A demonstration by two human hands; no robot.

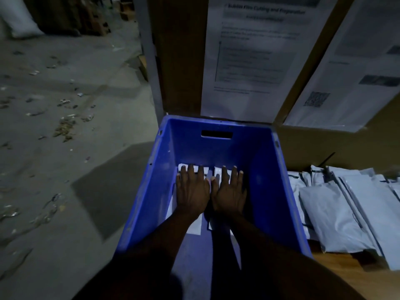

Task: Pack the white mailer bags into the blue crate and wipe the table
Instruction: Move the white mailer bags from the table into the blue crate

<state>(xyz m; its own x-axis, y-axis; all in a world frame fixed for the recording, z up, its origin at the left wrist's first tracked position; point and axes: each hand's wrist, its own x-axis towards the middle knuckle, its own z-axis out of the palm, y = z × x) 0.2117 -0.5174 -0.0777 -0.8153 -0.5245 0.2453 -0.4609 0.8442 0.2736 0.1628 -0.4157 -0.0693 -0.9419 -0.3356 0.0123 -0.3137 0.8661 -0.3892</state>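
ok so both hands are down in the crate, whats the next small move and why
Probably lift both hands out and reach right for more bags. The left hand and right hand lie flat on white mailer bags on the blue crate floor, while a pile of them lies on the table.

We see a dim view with a bluish cast. The forearms (155, 252) nearest us sink almost to black, while the blue crate (264, 169) catches soft light inside. A hard-edged shadow lies on the concrete floor (65, 169) left of it. Print on the posters (249, 61) is blurred; straight edges bow near the frame's borders.
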